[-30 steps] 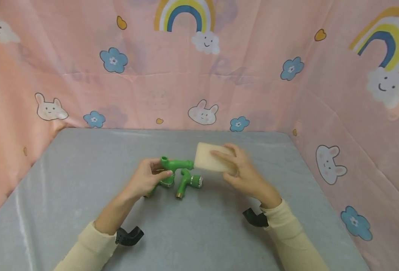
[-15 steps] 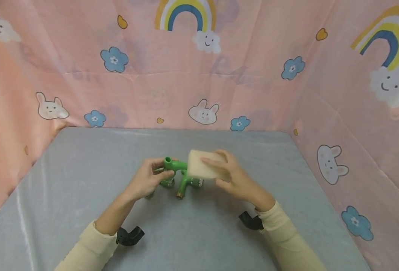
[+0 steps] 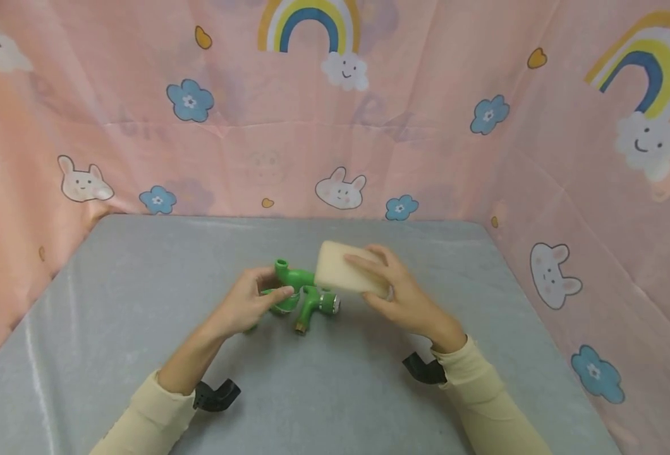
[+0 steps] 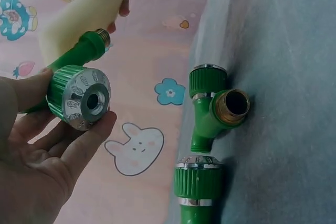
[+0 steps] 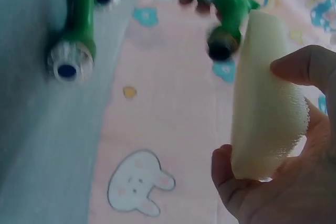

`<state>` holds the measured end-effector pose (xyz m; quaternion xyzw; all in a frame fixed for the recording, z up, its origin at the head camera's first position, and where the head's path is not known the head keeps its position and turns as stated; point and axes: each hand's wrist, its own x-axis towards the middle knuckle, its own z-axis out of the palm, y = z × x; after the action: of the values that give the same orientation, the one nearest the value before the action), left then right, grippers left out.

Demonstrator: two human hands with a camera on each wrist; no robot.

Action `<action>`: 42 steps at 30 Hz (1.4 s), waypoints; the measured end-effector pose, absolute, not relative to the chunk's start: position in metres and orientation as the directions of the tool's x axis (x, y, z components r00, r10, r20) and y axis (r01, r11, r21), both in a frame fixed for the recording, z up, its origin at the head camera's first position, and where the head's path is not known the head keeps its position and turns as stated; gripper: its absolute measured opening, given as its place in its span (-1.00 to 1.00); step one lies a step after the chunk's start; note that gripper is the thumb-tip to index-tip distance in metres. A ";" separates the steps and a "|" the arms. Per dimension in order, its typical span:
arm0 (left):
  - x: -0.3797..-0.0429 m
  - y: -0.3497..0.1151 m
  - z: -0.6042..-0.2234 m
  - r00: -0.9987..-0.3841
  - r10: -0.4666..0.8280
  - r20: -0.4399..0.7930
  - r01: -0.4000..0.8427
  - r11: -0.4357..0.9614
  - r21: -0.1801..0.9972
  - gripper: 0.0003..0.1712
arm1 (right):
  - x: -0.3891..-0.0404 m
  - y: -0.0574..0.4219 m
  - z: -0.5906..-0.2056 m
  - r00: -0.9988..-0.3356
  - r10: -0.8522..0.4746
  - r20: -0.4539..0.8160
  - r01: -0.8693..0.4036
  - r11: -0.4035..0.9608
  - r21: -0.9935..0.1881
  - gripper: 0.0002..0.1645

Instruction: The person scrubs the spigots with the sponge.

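Observation:
My left hand (image 3: 244, 302) grips a green plastic tap (image 3: 295, 277) above the table, fingers and thumb around its ribbed knob (image 4: 79, 97). The knob has a silver face, and the tap's brass-threaded end (image 4: 103, 37) points away from the palm in the left wrist view. A thick cream sponge (image 3: 343, 268) is held between the thumb and fingers of my right hand (image 3: 409, 300). In the head view the sponge overlaps the tap's right end; in the right wrist view its edge (image 5: 257, 77) lies close beside the tap's body.
Below the hands, a second green tap (image 3: 309, 311) lies on the grey cloth-covered table (image 3: 335, 392). Another tap (image 4: 197, 184) lies next to it, mostly hidden behind the left hand in the head view. A pink patterned curtain (image 3: 227, 151) stands behind.
The sponge has come leftward over the tap's end, dipping lower half a second ago and now raised and tilted again. The held tap has shifted and turned slightly in the left hand.

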<state>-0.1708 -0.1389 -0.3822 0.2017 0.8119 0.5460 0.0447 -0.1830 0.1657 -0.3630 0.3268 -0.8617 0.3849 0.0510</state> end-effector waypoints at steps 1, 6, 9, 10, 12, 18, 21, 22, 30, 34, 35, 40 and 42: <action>-0.170 -0.138 -0.382 -0.909 0.389 0.149 0.283 0.313 0.907 -0.64 | -0.182 0.163 -0.363 -0.772 -0.541 0.334 -0.608 0.475 -0.637 -0.23; -0.169 -0.136 -0.383 -0.901 0.410 0.143 0.296 0.338 0.893 -0.64 | -0.183 0.166 -0.365 -0.784 -0.569 0.248 -0.563 0.485 -0.669 -0.23; -0.168 -0.136 -0.385 -0.903 0.412 0.122 0.294 0.386 0.874 -0.62 | -0.186 0.176 -0.365 -0.801 -0.567 0.195 -0.530 0.517 -0.672 -0.24; -0.168 -0.135 -0.385 -0.905 0.410 0.115 0.290 0.396 0.872 -0.61 | -0.187 0.179 -0.364 -0.808 -0.560 0.185 -0.522 0.532 -0.666 -0.25; -0.168 -0.134 -0.386 -0.909 0.406 0.098 0.273 0.401 0.874 -0.57 | -0.188 0.183 -0.363 -0.818 -0.544 0.189 -0.515 0.545 -0.662 -0.25; -0.168 -0.129 -0.389 -0.886 0.452 0.108 0.282 0.338 0.898 -0.54 | -0.177 0.162 -0.363 -0.787 -0.554 0.271 -0.564 0.470 -0.679 -0.25; -0.168 -0.127 -0.388 -0.871 0.474 0.128 0.289 0.284 0.914 -0.58 | -0.173 0.150 -0.366 -0.762 -0.584 0.280 -0.582 0.428 -0.691 -0.26; -0.167 -0.127 -0.387 -0.869 0.477 0.132 0.288 0.272 0.918 -0.59 | -0.173 0.149 -0.367 -0.760 -0.589 0.275 -0.581 0.427 -0.693 -0.25; -0.168 -0.134 -0.386 -0.896 0.437 0.084 0.241 0.319 0.917 -0.48 | -0.182 0.171 -0.366 -0.822 -0.533 0.201 -0.525 0.573 -0.629 -0.27; -0.169 -0.135 -0.386 -0.911 0.405 0.077 0.237 0.364 0.901 -0.48 | -0.180 0.168 -0.364 -0.810 -0.479 0.337 -0.575 0.540 -0.614 -0.27; -0.170 -0.134 -0.386 -0.906 0.415 0.079 0.242 0.356 0.903 -0.50 | -0.179 0.164 -0.365 -0.787 -0.480 0.388 -0.610 0.513 -0.604 -0.27; -0.170 -0.129 -0.389 -0.890 0.444 0.105 0.267 0.320 0.909 -0.63 | -0.170 0.142 -0.369 -0.664 -0.525 0.532 -0.747 0.455 -0.484 -0.27; -0.170 -0.129 -0.388 -0.900 0.420 0.113 0.268 0.330 0.905 -0.66 | -0.170 0.141 -0.371 -0.671 -0.531 0.517 -0.742 0.488 -0.460 -0.25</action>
<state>-0.1696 -0.1286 -0.3884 0.2116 0.8124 0.5387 0.0707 -0.1704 0.1410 -0.3707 0.3751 -0.8487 0.3392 0.1549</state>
